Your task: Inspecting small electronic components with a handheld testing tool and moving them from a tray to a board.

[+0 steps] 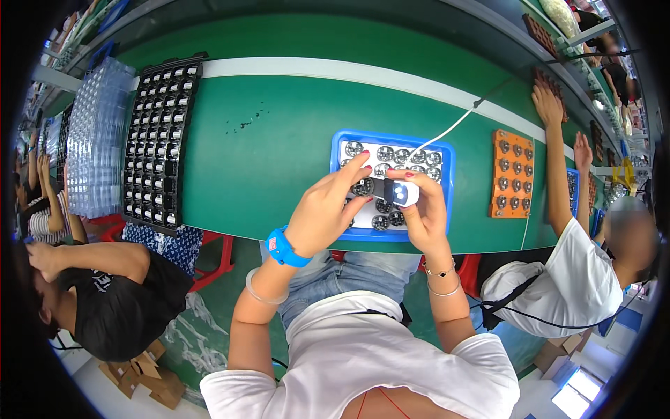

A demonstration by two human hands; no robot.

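Apparently a mating or checking step: right of centre, above the blue tray (451, 183), the left hand (321, 208) pinches a round black part (363, 186) beside the white device (406, 193) gripped by the right hand (428, 215); the next move seemingly needs steady alignment.

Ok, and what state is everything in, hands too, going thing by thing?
Left hand: closed on a round dark part
Right hand: closed on the white device
White device: two bright spots showing; lit or not, unclear
Blue tray: holds round parts, partly hidden by the hands
Orange board: set with rows of round metal parts
Black tray: loaded with small white pieces
Clear trays: stacked
White cable: gently curved
Blue wristband: worn
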